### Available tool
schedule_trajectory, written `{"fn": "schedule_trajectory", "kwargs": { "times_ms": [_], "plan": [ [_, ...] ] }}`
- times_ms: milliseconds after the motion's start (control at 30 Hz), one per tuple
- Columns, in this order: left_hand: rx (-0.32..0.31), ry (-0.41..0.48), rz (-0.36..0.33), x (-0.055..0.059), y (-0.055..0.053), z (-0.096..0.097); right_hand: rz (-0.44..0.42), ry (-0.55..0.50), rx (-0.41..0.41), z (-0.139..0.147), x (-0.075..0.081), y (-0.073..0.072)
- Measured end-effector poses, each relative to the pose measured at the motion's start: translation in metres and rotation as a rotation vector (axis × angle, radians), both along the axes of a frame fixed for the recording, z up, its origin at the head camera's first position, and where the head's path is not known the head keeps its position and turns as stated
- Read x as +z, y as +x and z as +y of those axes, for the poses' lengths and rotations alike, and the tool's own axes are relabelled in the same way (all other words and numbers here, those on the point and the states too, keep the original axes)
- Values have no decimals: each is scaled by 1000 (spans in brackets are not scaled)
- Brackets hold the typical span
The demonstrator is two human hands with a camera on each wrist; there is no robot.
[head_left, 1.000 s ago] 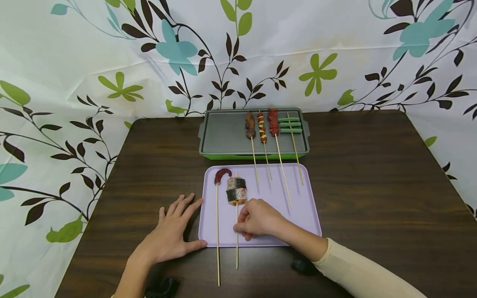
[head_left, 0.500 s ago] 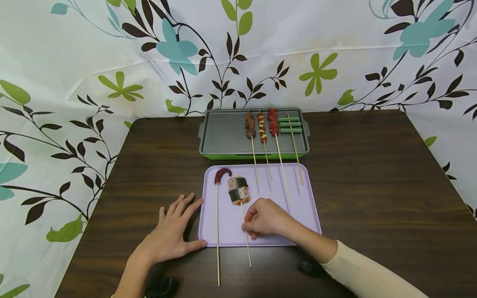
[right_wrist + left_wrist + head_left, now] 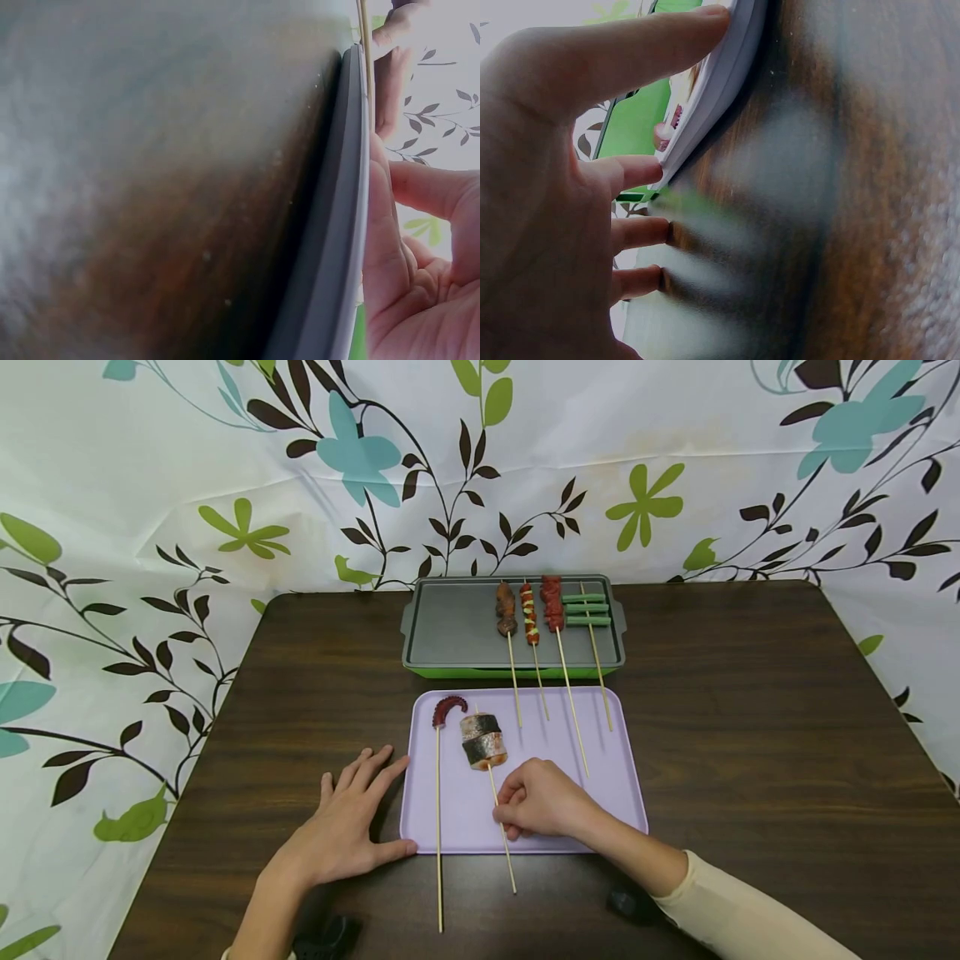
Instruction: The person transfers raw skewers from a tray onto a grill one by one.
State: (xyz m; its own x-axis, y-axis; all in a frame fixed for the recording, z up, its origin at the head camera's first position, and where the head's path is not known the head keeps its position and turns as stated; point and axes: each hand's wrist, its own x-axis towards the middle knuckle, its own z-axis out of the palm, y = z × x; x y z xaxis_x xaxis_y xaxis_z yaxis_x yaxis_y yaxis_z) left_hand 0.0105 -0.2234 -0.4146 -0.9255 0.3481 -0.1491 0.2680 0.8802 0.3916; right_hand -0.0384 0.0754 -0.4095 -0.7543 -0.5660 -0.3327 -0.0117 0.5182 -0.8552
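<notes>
On the lilac tray (image 3: 465, 827) lies a skewer (image 3: 483, 742) with two thick chunks wrapped in dark and silvery bands, tilted with its tail to the right. My right hand (image 3: 547, 802) pinches its thin stick between thumb and fingers. To the left, a tentacle skewer (image 3: 438, 827) lies nearly straight, its stick reaching past the tray's front edge. My left hand (image 3: 341, 835) has its fingers spread at the tray's left side; the thumb and index fingertips are at the rim. In the left wrist view the thumb (image 3: 652, 45) sits against the tray's rim.
Behind the tray stands a grey-topped green grill (image 3: 450, 627). It bears a brown meat skewer (image 3: 506, 610), a red-and-yellow skewer (image 3: 529, 614), a red meat skewer (image 3: 552, 602) and a green stalk skewer (image 3: 587, 610). Their sticks overhang the tray. A patterned cloth (image 3: 540, 427) hangs behind.
My right hand has shifted the banded skewer slightly right, swinging the stick's tail to the right so it now lies tilted. My left hand has stayed in place.
</notes>
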Motion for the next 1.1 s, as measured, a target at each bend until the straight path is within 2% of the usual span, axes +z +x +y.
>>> {"fn": "schedule_trajectory", "kwargs": {
  "times_ms": [533,1100],
  "plan": [
    [-2,4,3,1,0,0,-54,-73,-53,0,2,2],
    [3,4,0,2,1,1,-90,-135,-62,3,10,6]
  ]
}}
